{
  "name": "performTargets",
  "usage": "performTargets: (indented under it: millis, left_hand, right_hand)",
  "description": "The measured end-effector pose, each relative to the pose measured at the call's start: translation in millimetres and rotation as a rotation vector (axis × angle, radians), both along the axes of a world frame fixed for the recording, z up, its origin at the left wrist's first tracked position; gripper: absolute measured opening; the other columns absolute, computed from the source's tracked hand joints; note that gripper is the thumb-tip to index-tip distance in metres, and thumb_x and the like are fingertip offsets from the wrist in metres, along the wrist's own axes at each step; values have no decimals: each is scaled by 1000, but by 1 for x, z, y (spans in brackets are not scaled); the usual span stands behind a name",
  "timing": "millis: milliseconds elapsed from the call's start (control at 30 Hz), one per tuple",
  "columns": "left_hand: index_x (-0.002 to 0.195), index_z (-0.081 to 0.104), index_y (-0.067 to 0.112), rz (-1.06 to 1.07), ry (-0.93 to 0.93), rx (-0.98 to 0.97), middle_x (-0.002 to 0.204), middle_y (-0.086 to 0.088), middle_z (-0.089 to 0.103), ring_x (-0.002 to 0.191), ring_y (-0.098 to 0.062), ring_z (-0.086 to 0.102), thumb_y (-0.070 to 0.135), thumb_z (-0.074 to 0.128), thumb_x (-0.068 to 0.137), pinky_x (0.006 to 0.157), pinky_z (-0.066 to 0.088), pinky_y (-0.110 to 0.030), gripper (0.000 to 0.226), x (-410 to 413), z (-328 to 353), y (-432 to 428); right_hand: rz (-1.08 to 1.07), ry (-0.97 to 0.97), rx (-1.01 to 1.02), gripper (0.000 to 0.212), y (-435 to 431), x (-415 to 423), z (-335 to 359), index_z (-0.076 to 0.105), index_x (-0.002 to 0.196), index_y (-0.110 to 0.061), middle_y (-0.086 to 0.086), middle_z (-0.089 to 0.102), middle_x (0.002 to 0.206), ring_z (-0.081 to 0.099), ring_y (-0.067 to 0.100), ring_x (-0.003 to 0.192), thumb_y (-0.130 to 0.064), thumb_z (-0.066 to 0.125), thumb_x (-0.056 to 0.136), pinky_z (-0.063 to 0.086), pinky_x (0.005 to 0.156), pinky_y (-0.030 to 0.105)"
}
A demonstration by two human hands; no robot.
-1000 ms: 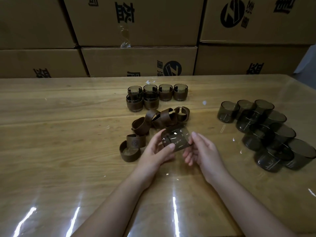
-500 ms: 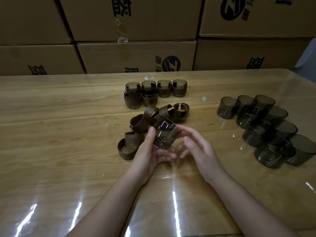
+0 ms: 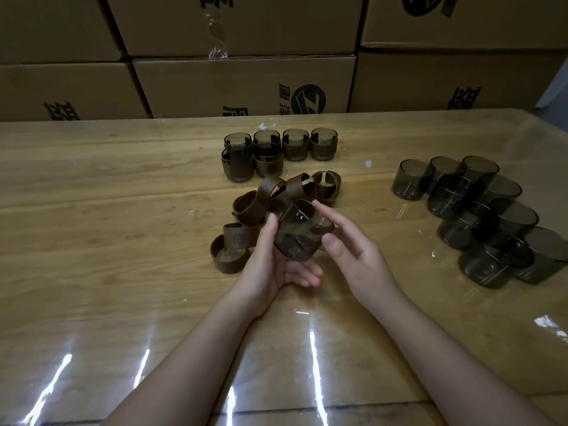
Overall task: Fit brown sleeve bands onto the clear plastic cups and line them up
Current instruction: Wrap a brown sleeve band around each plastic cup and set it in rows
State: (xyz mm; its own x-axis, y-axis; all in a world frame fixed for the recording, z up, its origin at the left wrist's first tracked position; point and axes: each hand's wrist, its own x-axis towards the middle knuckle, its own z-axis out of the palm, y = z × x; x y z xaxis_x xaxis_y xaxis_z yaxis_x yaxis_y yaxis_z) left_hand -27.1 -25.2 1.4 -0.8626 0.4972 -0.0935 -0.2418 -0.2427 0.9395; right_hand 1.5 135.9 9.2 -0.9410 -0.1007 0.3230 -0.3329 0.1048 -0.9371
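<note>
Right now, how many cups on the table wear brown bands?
6. Four clear plastic cups with brown sleeve bands form the far row; two more stand in front of its left end. None appears hidden.

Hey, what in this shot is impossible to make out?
Head view:
- Box printing: cut off by the top edge.
- Loose band's emblem: too small to read.
- Rear-left sleeved cups: partly hidden behind the front two.
- Rightmost bare cup: cut by the right edge.

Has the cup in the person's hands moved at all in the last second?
Yes. The clear plastic cup in the left hand has shifted slightly left, closer to the stamped brown sleeve band.
</note>
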Motion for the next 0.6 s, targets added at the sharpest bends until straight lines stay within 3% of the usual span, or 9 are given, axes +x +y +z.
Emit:
performTargets:
  millis: [67, 200, 367, 500, 600]
  left_hand:
    - [115, 62, 5, -14, 3, 10, 75, -19, 68, 64, -23, 67, 69, 25, 86, 59, 54, -25, 79, 1, 2, 0]
    - [112, 62, 8, -27, 1, 46, 81, -17, 69, 70, -22, 66, 58, 27, 88, 65, 54, -25, 66, 2, 3, -1]
    - [112, 59, 7, 41, 2, 57, 79, -14, 69, 67, -20, 65, 54, 36, 85, 62, 54, -24, 59, 2, 3, 1]
    - [116, 56, 4, 302, 165, -67, 74, -10, 71, 57, -19, 66, 59, 55, 72, 53, 51, -22, 71, 5, -1, 8]
    - [112, 56, 12, 386, 300, -111, 79, -8, 72, 60, -16, 67, 55, 58, 73, 54, 50, -20, 58, 10, -3, 9]
  right_hand:
    - [-5, -11, -19, 41, 1, -1, -2, 51, 135, -29, -18, 60, 128, 54, 1, 120, -29, 51, 94, 45, 93, 15]
    - [-26, -1, -10, 39, 1, -3, -2, 50, 132, -37, -22, 55, 134, 52, 3, 123, -40, 49, 93, 48, 98, 29]
    - [-56, -23, -21, 36, 1, -4, -6, 50, 130, -40, -22, 57, 130, 54, 6, 121, -33, 48, 94, 47, 102, 44]
    - [-70, -14, -33, 35, 1, -4, -7, 52, 127, -38, -24, 61, 123, 57, 8, 118, -30, 49, 94, 51, 97, 43]
    - [-73, -8, -16, 36, 0, -5, -7, 51, 127, -41, -24, 61, 123, 57, 6, 117, -26, 48, 94, 51, 95, 36]
